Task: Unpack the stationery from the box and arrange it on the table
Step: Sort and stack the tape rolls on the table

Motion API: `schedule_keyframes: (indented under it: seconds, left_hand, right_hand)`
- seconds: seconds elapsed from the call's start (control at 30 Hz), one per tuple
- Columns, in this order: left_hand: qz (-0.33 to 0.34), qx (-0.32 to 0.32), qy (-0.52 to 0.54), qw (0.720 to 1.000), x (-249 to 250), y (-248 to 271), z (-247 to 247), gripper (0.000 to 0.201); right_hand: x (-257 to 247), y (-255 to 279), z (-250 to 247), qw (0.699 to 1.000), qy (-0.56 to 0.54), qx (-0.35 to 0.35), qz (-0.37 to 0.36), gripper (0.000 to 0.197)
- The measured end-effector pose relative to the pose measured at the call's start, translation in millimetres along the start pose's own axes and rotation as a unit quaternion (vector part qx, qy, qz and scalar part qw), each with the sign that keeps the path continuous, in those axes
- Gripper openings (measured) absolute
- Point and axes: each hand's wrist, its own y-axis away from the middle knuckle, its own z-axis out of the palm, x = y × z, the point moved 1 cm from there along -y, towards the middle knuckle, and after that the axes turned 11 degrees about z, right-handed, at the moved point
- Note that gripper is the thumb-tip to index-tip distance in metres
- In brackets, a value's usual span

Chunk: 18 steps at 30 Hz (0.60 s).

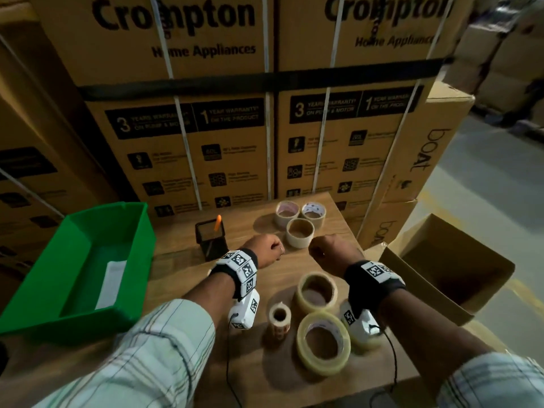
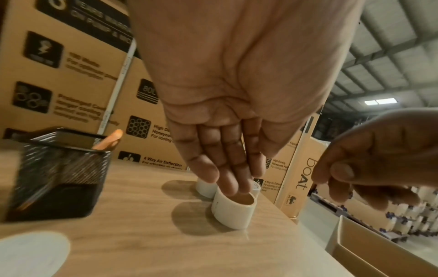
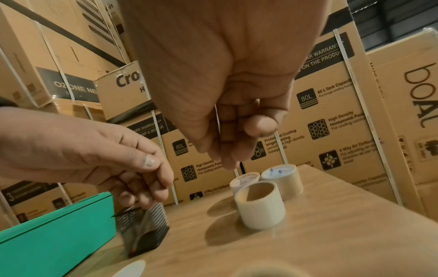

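Observation:
Both hands hover over the wooden table [image 1: 176, 272] and hold nothing. My left hand [image 1: 266, 250] [image 2: 227, 180] hangs with fingers straight down just above a cream tape roll [image 1: 300, 232] [image 2: 233, 211] [image 3: 260, 208]. My right hand [image 1: 326, 248] [image 3: 227, 150] is beside it, fingers loosely curled. Two more rolls [image 1: 287, 213] [image 1: 313, 212] stand behind the cream one. Nearer me lie two clear tape rolls [image 1: 316, 291] [image 1: 323, 343] and a small roll [image 1: 279, 319]. The open cardboard box [image 1: 447, 266] stands at the table's right.
A black mesh pen holder [image 1: 210, 237] [image 2: 54, 178] with an orange item stands left of my left hand. A green bin [image 1: 79, 269] [image 3: 54, 234] holding a white sheet sits at the left. Stacked cartons [image 1: 223, 142] wall the far side.

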Motion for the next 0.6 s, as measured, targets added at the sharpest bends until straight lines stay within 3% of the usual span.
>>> schedule_keyframes:
  seconds: [0.17,0.27,0.47,0.6]
  left_hand:
    - [-0.010,-0.013,-0.103,0.995,6,-82,-6,0.021]
    - [-0.018,-0.017,-0.130,0.991,2,-115,-1,0.019]
    - [-0.053,0.000,-0.099,0.994,-14,-140,21,0.027]
    - [-0.063,-0.048,-0.089,0.993,-18,-154,29,0.036]
  right_hand:
    - [30,-85,-21,0.999,0.030,0.008,-0.014,0.022]
    - [43,-123,-18,0.998,0.049,-0.027,-0.006,0.018]
    - [59,-167,8,0.997,0.056,-0.061,-0.001,0.026]
    - [67,-183,20,0.996,0.062,-0.066,-0.007,0.038]
